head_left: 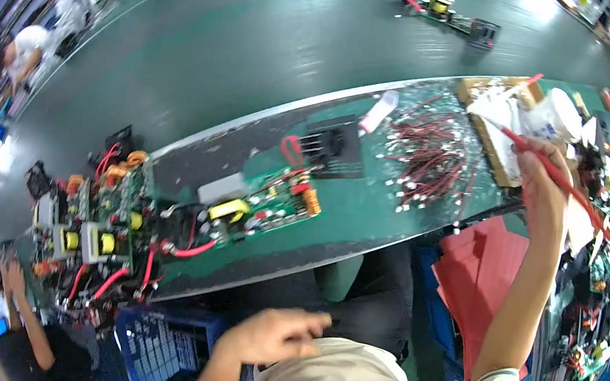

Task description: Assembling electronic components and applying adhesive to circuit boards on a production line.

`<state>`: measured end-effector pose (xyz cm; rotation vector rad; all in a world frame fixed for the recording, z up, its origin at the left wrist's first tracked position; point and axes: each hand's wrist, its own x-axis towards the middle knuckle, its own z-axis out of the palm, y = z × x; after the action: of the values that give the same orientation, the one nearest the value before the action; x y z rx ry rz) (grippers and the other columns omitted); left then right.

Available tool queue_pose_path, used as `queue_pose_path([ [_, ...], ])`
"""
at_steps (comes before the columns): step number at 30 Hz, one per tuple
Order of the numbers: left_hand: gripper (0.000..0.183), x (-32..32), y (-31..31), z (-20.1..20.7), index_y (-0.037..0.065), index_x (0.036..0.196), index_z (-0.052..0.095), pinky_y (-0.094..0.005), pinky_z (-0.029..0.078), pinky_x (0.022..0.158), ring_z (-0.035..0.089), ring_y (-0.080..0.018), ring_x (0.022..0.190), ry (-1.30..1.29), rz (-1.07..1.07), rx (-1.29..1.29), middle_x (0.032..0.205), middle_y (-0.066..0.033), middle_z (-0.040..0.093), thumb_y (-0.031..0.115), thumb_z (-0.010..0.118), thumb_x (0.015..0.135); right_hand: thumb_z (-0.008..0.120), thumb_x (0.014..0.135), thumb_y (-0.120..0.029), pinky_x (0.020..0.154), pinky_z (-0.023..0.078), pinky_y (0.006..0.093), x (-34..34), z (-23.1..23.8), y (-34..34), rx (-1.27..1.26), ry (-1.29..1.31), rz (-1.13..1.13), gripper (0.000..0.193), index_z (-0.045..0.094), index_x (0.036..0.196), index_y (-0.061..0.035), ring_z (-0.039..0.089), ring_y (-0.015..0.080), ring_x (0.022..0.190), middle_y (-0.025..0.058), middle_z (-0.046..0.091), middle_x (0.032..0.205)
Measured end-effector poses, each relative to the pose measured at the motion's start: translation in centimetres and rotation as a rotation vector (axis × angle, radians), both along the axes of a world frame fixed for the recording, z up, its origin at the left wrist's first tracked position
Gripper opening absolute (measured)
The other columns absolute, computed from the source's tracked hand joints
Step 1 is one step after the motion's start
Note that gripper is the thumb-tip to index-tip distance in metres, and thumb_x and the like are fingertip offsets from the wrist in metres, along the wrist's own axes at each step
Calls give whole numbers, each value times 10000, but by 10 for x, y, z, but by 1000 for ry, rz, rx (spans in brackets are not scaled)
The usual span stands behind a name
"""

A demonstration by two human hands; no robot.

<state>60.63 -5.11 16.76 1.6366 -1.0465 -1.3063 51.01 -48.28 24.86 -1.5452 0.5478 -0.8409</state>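
My right hand (543, 174) is closed around a long, slender red tool (557, 171) with a pale pointed tip, held above a cardboard box (500, 156) with white material in it. Its exact kind is hard to make out. Lower down, my left hand (281, 337) hovers before my shirt, slightly blurred, fingers loosely bent and apart, with nothing seen in it. On the bench edge lies a green circuit board (264, 212) with a yellow transformer and thick red wires. Beyond it is a black part with metal prongs (323, 145). Short red wires with white connectors (433, 160) form a pile right of these.
Several assembled boards (98, 228) crowd the bench's left end. A white bottle (378, 112) lies near the wires; another board (446, 13) sits on the green belt (221, 61). Red sheets (481, 279) and a blue crate (167, 350) are below. Co-workers are at left.
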Motion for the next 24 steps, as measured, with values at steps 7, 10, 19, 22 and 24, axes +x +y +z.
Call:
queue_pose_path([
  [7, 584, 62, -12, 21, 88, 1251, 640, -502, 325, 1120, 388, -410, 1354, -1236, 826, -190, 1426, -163, 468, 173, 848, 713, 652, 837, 35, 857, 537, 323, 47, -9, 142, -44, 82, 555, 194, 684, 1028, 25, 661, 187, 952, 136, 670, 1079],
  [10, 786, 63, -12, 5, 205, 1408, 521, -625, 235, 1139, 236, -474, 1429, -1316, 742, 42, 1531, -158, 312, 277, 864, 704, 616, 894, 61, 838, 531, 284, 55, -2, 180, -12, 270, 536, 185, 647, 1076, 60, 653, 155, 940, 116, 664, 1049],
  [19, 1100, 68, -22, -46, 88, 1535, 314, -641, 250, 1113, 176, -446, 1477, -1310, 824, -86, 1595, -144, 267, 540, 822, 670, 660, 852, 57, 800, 505, 265, 62, -8, 206, -640, 254, 570, 163, 658, 1010, 16, 633, 137, 899, 87, 667, 969],
  [22, 1107, 68, -22, -46, 49, 1524, 314, -635, 255, 1114, 184, -446, 1475, -1308, 822, -74, 1592, -142, 274, 541, 820, 671, 665, 861, 40, 776, 523, 272, 60, -17, 211, -624, 246, 527, 161, 662, 1018, 8, 641, 146, 863, 81, 673, 975],
  [24, 1101, 67, -23, -46, 33, 1514, 319, -636, 259, 1111, 188, -444, 1474, -1311, 825, -74, 1591, -138, 278, 547, 814, 675, 664, 865, 39, 763, 530, 264, 61, -23, 213, -598, 271, 505, 164, 666, 1025, 0, 645, 137, 857, 79, 673, 974],
])
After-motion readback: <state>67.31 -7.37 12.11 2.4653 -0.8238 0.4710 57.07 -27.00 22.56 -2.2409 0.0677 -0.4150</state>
